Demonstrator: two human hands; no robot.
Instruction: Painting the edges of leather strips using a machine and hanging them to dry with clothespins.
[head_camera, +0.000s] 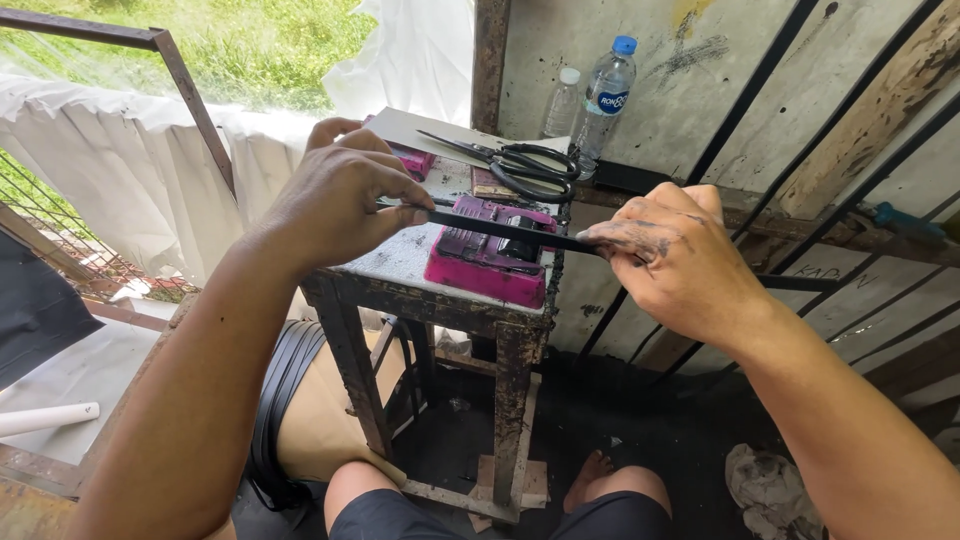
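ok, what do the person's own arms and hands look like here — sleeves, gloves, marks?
Both arms are bare to the frame edge: no sleeves, gloves, watch or rings visible. The left hand looks clean. The right hand carries dark, grimy smudges across its back and on its fingers.

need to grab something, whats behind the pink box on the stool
Black scissors lie behind the pink box, with two bottles further back. The strip and left hand cover part of that area.

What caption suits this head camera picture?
Two hands, left and right, stretch a black strip over a pink device on a worn stool.
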